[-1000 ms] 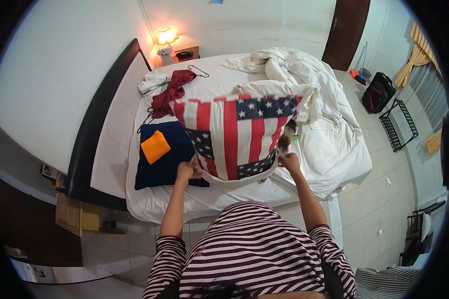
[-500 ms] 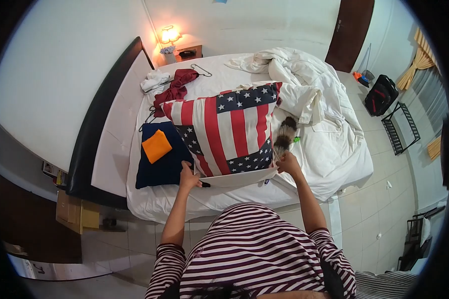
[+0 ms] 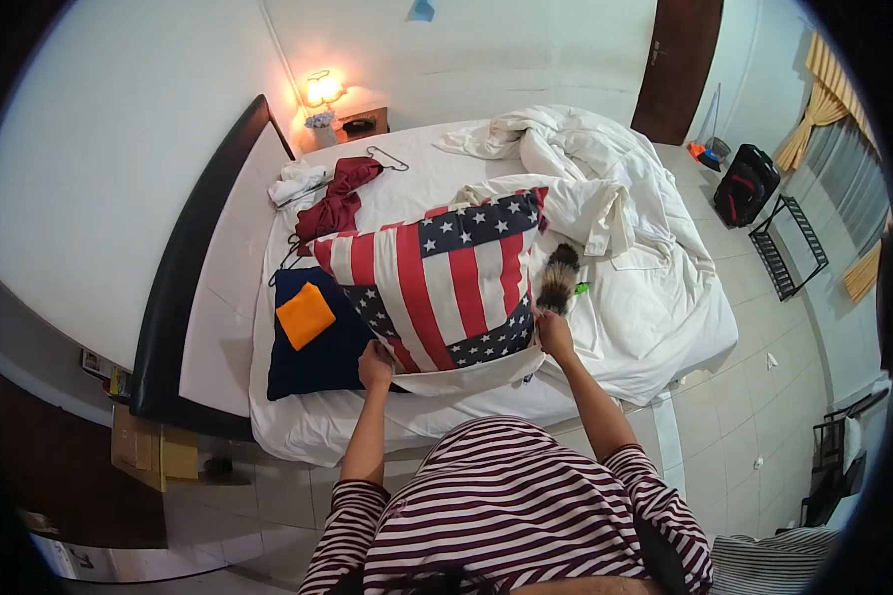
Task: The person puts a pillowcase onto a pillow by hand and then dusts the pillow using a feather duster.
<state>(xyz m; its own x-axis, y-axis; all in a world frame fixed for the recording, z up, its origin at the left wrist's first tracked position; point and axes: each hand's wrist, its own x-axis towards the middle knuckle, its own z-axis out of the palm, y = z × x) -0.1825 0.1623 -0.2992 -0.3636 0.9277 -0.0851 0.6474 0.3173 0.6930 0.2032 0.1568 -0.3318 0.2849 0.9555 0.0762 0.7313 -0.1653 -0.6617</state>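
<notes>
The starred and striped cushion (image 3: 429, 283) is held over the bed (image 3: 313, 431) by its near edge. This edge is gripped at seven o'clock by the curled fingers of the left hand (image 3: 375, 365), and its corner is pinched at four by the right hand (image 3: 554, 333). At eight, an orange cloth (image 3: 306, 315) is laid on a navy pillow (image 3: 303, 372).

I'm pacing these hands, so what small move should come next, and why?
Probably draw the left hand and right hand slightly apart: they grip opposite ends of the star-patterned cushion's near edge, and its white border sags between them.
</notes>
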